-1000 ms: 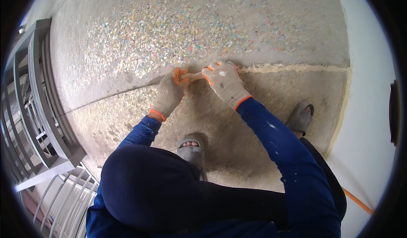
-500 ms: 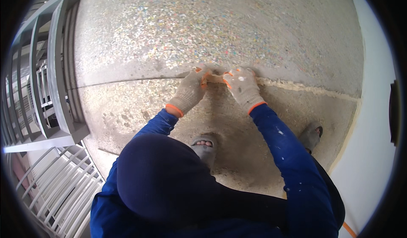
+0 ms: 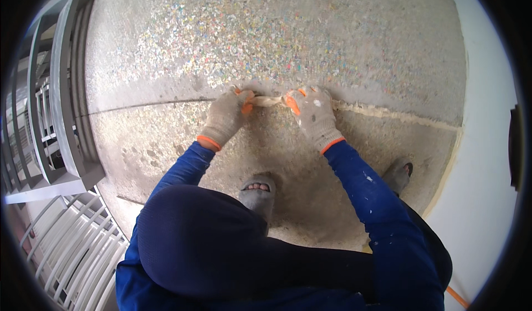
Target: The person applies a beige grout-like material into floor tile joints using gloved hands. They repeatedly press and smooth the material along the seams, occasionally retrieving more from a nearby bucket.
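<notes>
Our left hand, in a knitted off-white glove with orange fingertips and an orange cuff [image 3: 226, 114], has shifted toward the floor's left side since half a second ago, so the gap to our right hand, gloved alike [image 3: 314, 111], is wider and more of the pale beige, twisted, pliable strip [image 3: 268, 101] shows between them. We hold that strip crosswise over the middle of the speckled grey concrete floor [image 3: 332, 28], close along its straight joint — left fingers closed narrowly on one end, right fingers on the other. Both ends vanish into our gloves, and we cannot tell whether the strip touches the concrete.

Left of our hands the joint is a thin dark line [image 3: 149, 105]; right of them it carries a ragged cream-coloured bead [image 3: 388, 113], reaching to the floor's right edge at the smooth white wall [image 3: 487, 89]. Beyond the joint we see a broad patch of multicoloured flecks [image 3: 233, 39]. Nearer us stand our two grey open-toed sandals [image 3: 259, 197], well apart, below blue sleeves spotted white [image 3: 377, 200] and a dark navy knee [image 3: 191, 228]. Along the floor's left edge runs a grey metal railing [image 3: 69, 89] — with curved white bars [image 3: 83, 244] near its lower end.
</notes>
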`<state>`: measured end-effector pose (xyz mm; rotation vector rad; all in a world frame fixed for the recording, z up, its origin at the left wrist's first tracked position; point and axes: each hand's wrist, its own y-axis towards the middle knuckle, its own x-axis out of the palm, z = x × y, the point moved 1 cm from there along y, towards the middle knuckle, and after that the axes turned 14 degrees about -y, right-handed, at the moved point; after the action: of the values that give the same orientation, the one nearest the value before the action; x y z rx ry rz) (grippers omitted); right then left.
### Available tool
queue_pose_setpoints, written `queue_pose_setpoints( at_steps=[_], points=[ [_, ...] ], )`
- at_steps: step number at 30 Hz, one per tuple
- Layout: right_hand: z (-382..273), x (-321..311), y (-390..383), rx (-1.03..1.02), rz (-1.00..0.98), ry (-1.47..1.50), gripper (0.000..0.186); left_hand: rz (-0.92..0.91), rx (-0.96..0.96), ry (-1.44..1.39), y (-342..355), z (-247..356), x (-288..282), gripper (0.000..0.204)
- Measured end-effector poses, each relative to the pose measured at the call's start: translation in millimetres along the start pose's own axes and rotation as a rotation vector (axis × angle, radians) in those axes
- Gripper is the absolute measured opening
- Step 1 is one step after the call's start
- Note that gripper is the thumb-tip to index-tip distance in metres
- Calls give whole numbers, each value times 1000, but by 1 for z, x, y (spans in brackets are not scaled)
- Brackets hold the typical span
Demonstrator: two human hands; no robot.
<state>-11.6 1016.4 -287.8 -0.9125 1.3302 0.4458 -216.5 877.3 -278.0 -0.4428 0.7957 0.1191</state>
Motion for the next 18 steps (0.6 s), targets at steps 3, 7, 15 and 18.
queue_pose_setpoints(
  at_steps=[3, 7, 15, 18],
  points=[
    [-6, 1, 1, -189, 73, 125, 15, 34, -10, -21, -4, -8, -2, 32],
    [-14, 6, 9, -200, 125, 27, 16, 30, 4, -1, -3, -16, -11, 34],
    [-41, -15, 17, -200, 55, 38, 21, -36, 22, -13, -4, -31, -13, 43],
    [-45, -15, 18, -209, 91, -71, 26, -57, 116, -36, -2, -39, -11, 51]
  ],
)
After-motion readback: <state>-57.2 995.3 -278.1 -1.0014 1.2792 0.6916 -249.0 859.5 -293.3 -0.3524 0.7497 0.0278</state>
